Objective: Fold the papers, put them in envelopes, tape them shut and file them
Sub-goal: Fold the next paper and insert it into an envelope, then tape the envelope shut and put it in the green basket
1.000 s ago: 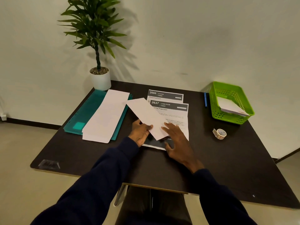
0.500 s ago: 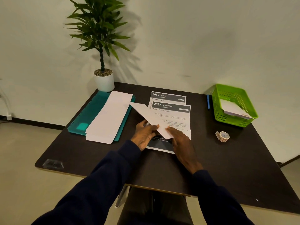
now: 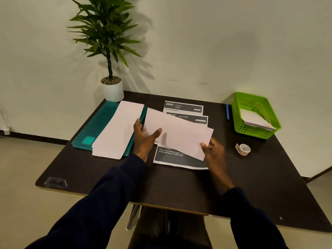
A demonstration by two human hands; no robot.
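Observation:
A white envelope is held above the table, tilted, between both hands. My left hand grips its left end, thumb on the front. My right hand pinches its lower right corner. Under it lie printed papers with dark headers, one sheet marked 2666 at the back. A stack of white envelopes lies on a teal folder to the left. A roll of tape sits to the right. A green basket at the back right holds a white envelope.
A potted plant stands at the table's back left corner. A blue pen lies beside the green basket. The dark table has its front edge near my body; the wall is just behind it.
The envelope has been lifted off the printed papers and turned to lie more level. My left hand moved up to its left end; my right hand left the paper and took its right corner.

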